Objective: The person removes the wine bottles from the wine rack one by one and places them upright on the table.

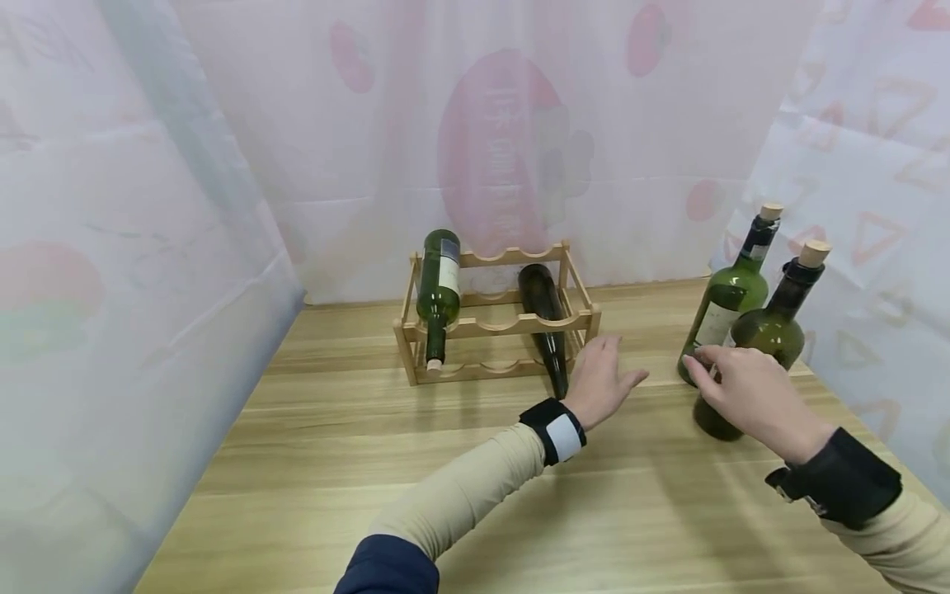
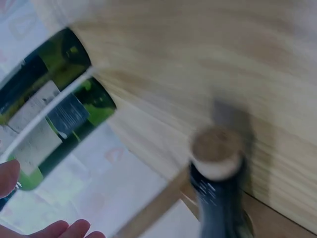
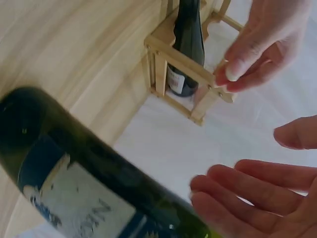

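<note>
My left hand (image 1: 599, 384) hovers with spread fingers at the front right corner of the wooden wine rack (image 1: 496, 328), holding nothing. Beside it a dark wine bottle (image 1: 543, 301) lies in the rack's lower tier, neck toward me; its cork (image 2: 216, 148) shows in the left wrist view. A green wine bottle (image 1: 438, 276) rests in the upper tier at left. My right hand (image 1: 753, 400) is beside the nearer corked bottle (image 1: 775, 330) on the right, fingers apart and not gripping it. In the right wrist view this bottle's label (image 3: 79, 198) faces the camera.
Behind the nearer bottle another corked green bottle (image 1: 731, 297) stands upright. Wood-grain table (image 1: 312, 462) lies under everything. Printed white curtains (image 1: 356, 148) hang behind the rack and along both sides.
</note>
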A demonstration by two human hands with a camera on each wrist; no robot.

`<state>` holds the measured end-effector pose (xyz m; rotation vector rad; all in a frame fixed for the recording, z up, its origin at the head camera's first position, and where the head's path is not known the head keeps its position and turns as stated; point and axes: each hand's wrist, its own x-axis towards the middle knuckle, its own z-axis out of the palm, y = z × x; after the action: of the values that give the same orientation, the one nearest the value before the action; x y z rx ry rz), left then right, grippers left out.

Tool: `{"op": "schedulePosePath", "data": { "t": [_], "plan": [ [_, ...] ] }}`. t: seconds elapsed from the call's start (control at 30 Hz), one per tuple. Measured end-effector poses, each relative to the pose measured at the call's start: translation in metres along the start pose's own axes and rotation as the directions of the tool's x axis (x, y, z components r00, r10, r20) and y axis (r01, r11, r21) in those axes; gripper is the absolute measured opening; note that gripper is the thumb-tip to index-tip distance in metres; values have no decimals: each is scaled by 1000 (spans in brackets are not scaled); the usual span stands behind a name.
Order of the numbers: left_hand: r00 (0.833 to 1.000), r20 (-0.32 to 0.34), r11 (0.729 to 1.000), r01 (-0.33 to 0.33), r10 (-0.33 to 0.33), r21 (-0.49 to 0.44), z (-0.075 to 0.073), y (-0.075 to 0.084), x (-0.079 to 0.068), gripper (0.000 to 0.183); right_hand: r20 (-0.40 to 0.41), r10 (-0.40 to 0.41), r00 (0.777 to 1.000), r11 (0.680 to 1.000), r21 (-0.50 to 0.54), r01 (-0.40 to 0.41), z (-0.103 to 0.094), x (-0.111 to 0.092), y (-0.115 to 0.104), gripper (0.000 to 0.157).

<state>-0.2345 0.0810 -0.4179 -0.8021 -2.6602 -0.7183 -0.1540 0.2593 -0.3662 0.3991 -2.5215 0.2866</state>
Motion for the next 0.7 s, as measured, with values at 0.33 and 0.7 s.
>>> {"op": "schedulePosePath", "data": {
  "t": [0.33, 0.7],
  "plan": [
    [998, -42, 995, 53, -50, 81, -19, -33, -8, 54, 46, 31, 998, 995, 97, -36, 25, 12, -11, 48],
    [994, -65, 992, 96, -90, 85, -31, -51, -19, 49, -9, -24, 1000, 991, 128, 25, 50, 24, -14, 46]
  ]
}}
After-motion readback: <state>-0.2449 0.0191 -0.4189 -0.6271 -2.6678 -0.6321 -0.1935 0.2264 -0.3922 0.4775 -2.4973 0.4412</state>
